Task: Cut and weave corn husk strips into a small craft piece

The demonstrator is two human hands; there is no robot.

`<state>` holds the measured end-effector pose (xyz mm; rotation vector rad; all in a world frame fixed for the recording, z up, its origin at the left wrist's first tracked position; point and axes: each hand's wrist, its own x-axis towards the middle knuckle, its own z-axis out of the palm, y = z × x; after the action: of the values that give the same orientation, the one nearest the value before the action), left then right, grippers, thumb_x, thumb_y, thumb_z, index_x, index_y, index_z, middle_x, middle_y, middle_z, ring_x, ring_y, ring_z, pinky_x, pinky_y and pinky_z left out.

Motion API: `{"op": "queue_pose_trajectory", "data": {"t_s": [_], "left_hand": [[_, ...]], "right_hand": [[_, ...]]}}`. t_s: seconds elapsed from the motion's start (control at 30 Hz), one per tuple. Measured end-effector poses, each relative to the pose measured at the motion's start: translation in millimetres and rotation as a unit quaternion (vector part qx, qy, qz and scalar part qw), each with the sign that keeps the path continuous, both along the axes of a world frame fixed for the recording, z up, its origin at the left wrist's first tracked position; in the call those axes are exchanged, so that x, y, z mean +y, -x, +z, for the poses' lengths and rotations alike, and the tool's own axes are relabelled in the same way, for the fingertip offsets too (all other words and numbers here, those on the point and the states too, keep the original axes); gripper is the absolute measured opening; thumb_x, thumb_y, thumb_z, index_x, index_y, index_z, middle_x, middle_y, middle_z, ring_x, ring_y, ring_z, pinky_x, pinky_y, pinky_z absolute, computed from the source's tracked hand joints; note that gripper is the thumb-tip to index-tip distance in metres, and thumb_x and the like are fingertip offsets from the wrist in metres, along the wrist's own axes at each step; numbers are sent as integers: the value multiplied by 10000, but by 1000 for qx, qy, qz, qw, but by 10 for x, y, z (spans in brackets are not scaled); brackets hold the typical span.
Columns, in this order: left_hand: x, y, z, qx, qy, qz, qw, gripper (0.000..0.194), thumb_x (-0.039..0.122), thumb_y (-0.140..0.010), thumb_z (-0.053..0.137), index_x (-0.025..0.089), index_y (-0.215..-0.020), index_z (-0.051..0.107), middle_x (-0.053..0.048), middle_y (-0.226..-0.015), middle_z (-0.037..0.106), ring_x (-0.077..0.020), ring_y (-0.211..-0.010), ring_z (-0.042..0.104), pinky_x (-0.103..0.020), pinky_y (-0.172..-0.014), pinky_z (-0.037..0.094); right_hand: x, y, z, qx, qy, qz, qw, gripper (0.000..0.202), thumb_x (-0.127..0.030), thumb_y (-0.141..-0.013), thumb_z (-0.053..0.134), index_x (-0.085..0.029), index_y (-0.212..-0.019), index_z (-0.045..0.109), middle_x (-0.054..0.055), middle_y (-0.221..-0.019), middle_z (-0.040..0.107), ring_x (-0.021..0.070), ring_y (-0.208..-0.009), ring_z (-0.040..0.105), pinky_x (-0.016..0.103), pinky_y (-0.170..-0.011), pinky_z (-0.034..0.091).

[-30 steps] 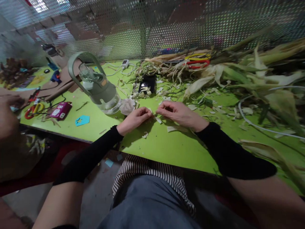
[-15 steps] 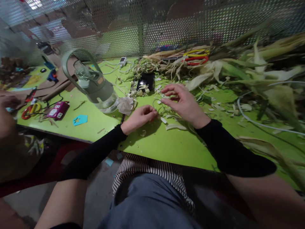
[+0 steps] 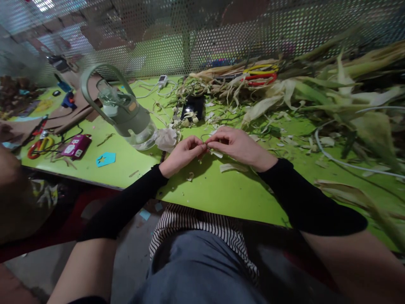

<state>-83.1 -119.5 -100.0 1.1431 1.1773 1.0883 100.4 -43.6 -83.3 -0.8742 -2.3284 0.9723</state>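
Observation:
My left hand [image 3: 185, 154] is closed in a pinch over the green table. The fingertips of my right hand [image 3: 238, 145] are pinched too and meet those of the left. Between them is a thin strip that looks like corn husk; its pale end [image 3: 217, 154] sticks out below my right fingers, and most of it is hidden. Just below my right hand a wider pale husk piece [image 3: 233, 167] lies on the table. Left of my left hand a crumpled whitish tissue [image 3: 166, 139] touches the base of a green-handled bottle [image 3: 134, 122].
Corn husks [image 3: 319, 95] are heaped at the right and back, with shreds scattered before them. A dark phone-like object [image 3: 193, 107] lies among scraps. A white cable [image 3: 329, 157] loops at the right. Left are a purple box [image 3: 76, 146], blue paper [image 3: 106, 159] and another person's arm [image 3: 11, 173].
My right hand has come down and left, its fingers closing from a spread pose until they meet my left fingertips. The pale strip end has risen slightly.

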Motion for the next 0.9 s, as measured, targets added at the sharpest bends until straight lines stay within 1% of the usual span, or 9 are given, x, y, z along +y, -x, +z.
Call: {"op": "queue_pose_trajectory", "data": {"t_s": [0.1,0.2,0.3,0.4,0.47,0.57,0.63,0.77,0.9], "left_hand": [[0,7,-1,1,-1,0,1000,165,156,-950,646,156,-818,546,33,-713,640,-58,-620,525,-221,-648,397],[7,8,-3,-3,-2,4,1000,166,125,-935,647,158,-814,538,37,-694,636,-56,-608,531,-219,-644,399],[17,9,-5,-24,14,11,1000,181,92,-919,642,166,-807,520,33,-700,656,-53,-591,542,-219,-642,406],[28,17,-12,-52,36,17,998,180,73,-914,630,162,-802,522,19,-727,687,-47,-572,538,-218,-627,402],[35,26,-23,-61,41,18,997,176,69,-914,624,160,-799,527,14,-730,695,-45,-570,537,-218,-627,404],[41,37,-41,-59,34,13,998,175,78,-913,634,162,-798,533,27,-691,672,-50,-579,548,-218,-633,406],[42,36,-47,-53,31,9,998,176,80,-914,634,163,-796,534,36,-671,653,-52,-583,553,-218,-634,405],[33,22,-30,-49,32,12,998,178,77,-910,633,166,-799,526,36,-696,664,-50,-586,551,-217,-633,402],[25,18,1,-55,40,23,997,188,48,-877,645,162,-784,528,49,-684,646,-43,-570,535,-211,-615,388]], "right_hand": [[2,11,-21,-9,-10,-2,1000,198,-369,-899,643,-213,-794,703,59,-860,655,222,-802,589,378,-747,423],[-2,25,-29,-20,-24,1,1000,200,-352,-928,595,-217,-788,642,64,-863,623,230,-816,562,382,-754,417],[-8,32,-29,-9,-21,1,1000,188,-342,-944,564,-226,-803,608,70,-879,600,239,-822,544,391,-766,418],[-17,29,-23,-1,-17,-4,1000,193,-351,-952,562,-232,-804,598,69,-890,597,236,-808,529,383,-742,421],[-26,25,-16,-5,-17,-5,1000,188,-352,-949,572,-228,-816,619,71,-898,610,235,-812,538,379,-732,425],[-42,26,-6,-12,-22,2,1000,186,-378,-939,603,-216,-891,681,81,-941,639,241,-841,573,381,-741,431],[-54,30,-4,-18,-28,8,999,204,-396,-937,613,-215,-887,691,77,-927,646,242,-847,585,383,-748,426],[-70,48,-12,-31,-44,7,998,230,-369,-953,580,-219,-781,607,56,-841,603,228,-799,553,378,-734,396],[-70,64,-26,-29,-45,0,999,222,-352,-971,540,-226,-790,561,54,-845,580,227,-804,529,378,-741,384]]}}
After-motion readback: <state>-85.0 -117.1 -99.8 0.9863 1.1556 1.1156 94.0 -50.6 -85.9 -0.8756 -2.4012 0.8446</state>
